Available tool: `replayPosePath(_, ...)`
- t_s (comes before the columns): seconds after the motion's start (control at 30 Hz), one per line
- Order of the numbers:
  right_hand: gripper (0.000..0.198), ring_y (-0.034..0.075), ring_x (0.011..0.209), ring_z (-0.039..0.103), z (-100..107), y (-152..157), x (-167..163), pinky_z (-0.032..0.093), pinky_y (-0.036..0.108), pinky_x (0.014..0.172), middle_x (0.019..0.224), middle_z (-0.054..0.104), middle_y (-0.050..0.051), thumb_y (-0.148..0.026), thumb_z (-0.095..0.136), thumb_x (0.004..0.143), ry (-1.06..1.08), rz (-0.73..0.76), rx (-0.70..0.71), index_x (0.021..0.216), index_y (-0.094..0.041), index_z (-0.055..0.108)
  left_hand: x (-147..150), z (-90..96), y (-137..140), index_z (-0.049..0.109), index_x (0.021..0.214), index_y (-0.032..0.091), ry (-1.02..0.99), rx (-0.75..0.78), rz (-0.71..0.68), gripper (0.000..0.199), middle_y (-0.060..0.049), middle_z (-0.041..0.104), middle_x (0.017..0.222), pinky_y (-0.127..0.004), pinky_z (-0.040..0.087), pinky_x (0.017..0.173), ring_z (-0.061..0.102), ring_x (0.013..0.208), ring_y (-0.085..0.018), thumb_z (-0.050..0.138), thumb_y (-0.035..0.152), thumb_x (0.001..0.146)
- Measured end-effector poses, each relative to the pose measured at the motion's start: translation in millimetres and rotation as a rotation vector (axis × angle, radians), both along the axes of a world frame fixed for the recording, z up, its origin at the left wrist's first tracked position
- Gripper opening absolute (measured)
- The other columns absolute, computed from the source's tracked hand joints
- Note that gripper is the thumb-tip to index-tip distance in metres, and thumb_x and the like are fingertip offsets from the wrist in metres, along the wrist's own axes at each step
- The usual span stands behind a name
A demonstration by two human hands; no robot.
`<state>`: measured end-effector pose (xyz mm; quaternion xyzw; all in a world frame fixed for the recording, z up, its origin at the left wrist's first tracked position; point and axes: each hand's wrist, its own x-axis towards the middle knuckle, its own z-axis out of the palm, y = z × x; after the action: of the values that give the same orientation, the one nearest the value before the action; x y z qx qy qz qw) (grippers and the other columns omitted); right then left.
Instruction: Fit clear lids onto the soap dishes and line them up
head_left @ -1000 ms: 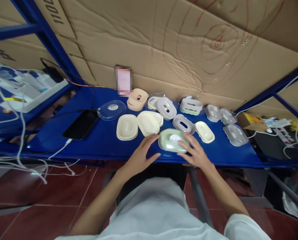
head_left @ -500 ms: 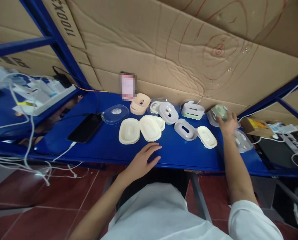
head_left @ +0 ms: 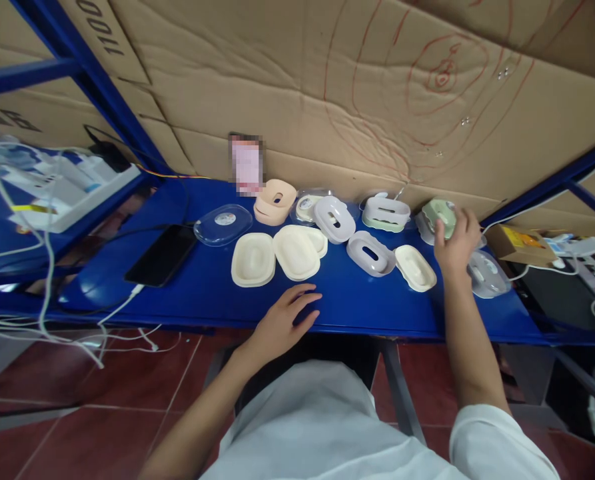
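My right hand [head_left: 458, 243] is at the right end of the blue table, beside a green scalloped plastic piece [head_left: 438, 215]. This piece rests on a grey one [head_left: 424, 231]. Its thumb overlaps the green piece's front, and the other fingers are spread to the right of it; whether they touch it is hard to see. My left hand [head_left: 288, 315] hovers open near the front edge, fingers apart, holding nothing. Cream oval trays [head_left: 253, 260] lie beyond it. Grey slotted oval shells [head_left: 371, 254] and another cream tray [head_left: 416, 268] lie between my hands.
A peach slotted box [head_left: 275, 202] and a clear lid [head_left: 223, 225] lie left of centre. A grey-and-green box [head_left: 386, 213] stands at the back. A black phone [head_left: 161, 255] lies at left; another phone [head_left: 247, 165] leans on the cardboard. More clear packaging [head_left: 488, 274] sits at right.
The view has shifted slightly. My right hand has moved a little to the right relative to the green piece, showing more of it on the grey one. My left hand has barely moved.
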<state>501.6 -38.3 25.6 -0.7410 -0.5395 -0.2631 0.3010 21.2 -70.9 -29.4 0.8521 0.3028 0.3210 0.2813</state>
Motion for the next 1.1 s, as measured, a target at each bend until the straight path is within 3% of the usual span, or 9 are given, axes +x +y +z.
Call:
replayPosePath(0.1,0.054,0.033,0.124,0.07,3.0,-18.3,-49.7,0.051,0.053,0.11,0.128,0.077,0.016,-0.056,0.039,0.113,0.022,0.348,-0.201,0.133,-0.019,0.073,1.4,2.4,2.0,0.065,0.139,0.026,-0.006,0.132,0.045,0.031,-0.012,0.062,0.15,-0.048,0.054,0.121,0.061,0.141,-0.025,0.058,0.026,0.109)
replayPosePath(0.2,0.045,0.033,0.127,0.069,-10.7,-38.7,-104.2,0.05,0.054,0.111,0.135,0.076,0.013,-0.056,0.055,0.108,-0.036,0.574,-0.408,0.136,-0.024,0.072,3.4,6.7,10.3,0.065,0.141,0.024,0.105,0.294,0.169,0.034,-0.015,0.06,0.153,-0.06,0.044,0.126,0.056,0.146,-0.032,0.059,0.023,0.107)
replayPosePath(0.37,0.025,0.031,0.125,0.071,-27.9,-77.6,-157.8,0.051,0.052,0.109,0.131,0.077,0.01,-0.041,0.06,0.109,0.129,0.683,-0.377,0.117,-0.026,0.078,5.1,7.3,15.6,0.063,0.146,0.024,0.233,0.371,0.166,0.039,-0.015,0.059,0.157,-0.066,0.032,0.13,0.052,0.15,-0.035,0.057,0.024,0.108)
replayPosePath(0.63,0.047,0.026,0.098,0.077,-20.9,-95.9,-173.9,0.062,0.039,0.088,0.11,0.082,0.006,-0.064,0.054,0.106,1.124,0.584,-0.447,0.123,-0.026,0.076,21.9,10.1,-2.7,0.056,0.156,0.027,0.254,0.45,-0.038,0.048,-0.015,0.038,0.174,-0.058,0.037,0.129,0.036,0.162,-0.037,0.058,0.024,0.108)
replayPosePath(0.7,0.048,0.027,0.104,0.076,-22.5,-89.3,-173.8,0.061,0.042,0.094,0.116,0.081,0.007,-0.064,0.054,0.106,1.051,0.569,-0.423,0.123,-0.025,0.076,26.6,11.8,-0.8,0.059,0.152,0.025,0.294,0.437,-0.093,0.043,-0.014,0.045,0.17,-0.059,0.036,0.129,0.037,0.161,-0.036,0.056,0.026,0.109)
replayPosePath(0.8,0.041,0.029,0.12,0.071,-25.8,-84.5,-162.7,0.054,0.048,0.109,0.129,0.077,0.01,-0.056,0.056,0.107,0.623,0.487,-0.278,0.127,-0.026,0.075,28.8,12.7,2.1,0.061,0.149,0.024,0.314,0.398,-0.132,0.039,-0.012,0.057,0.161,-0.055,0.039,0.126,0.042,0.158,-0.034,0.052,0.026,0.111)
replayPosePath(0.93,0.046,0.037,0.136,0.061,-38.8,-91.2,-130.2,0.044,0.058,0.115,0.143,0.069,0.017,-0.052,0.054,0.108,0.144,0.178,-0.209,0.139,-0.021,0.069,26.6,13.4,1.7,0.061,0.148,0.024,0.304,0.358,-0.137,0.039,-0.01,0.062,0.155,-0.049,0.047,0.117,0.047,0.152,-0.031,0.05,0.021,0.111)
replayPosePath(1.03,0.047,0.038,0.132,0.063,-51.8,-101.1,-108.7,0.045,0.057,0.109,0.144,0.069,0.019,-0.05,0.052,0.108,0.022,0.049,-0.262,0.141,-0.019,0.066,26.1,13.2,1.2,0.063,0.142,0.021,0.274,0.347,-0.131,0.034,-0.01,0.066,0.148,-0.046,0.048,0.115,0.051,0.147,-0.03,0.051,0.019,0.111)
replayPosePath(1.1,0.041,0.034,0.13,0.066,-56.4,-107.3,-103.1,0.047,0.053,0.108,0.142,0.072,0.016,-0.042,0.048,0.11,0.004,0.124,-0.297,0.138,-0.021,0.068,26.2,11.7,1.2,0.066,0.138,0.021,0.247,0.348,-0.131,0.03,-0.01,0.068,0.143,-0.044,0.049,0.112,0.055,0.142,-0.028,0.053,0.02,0.111)
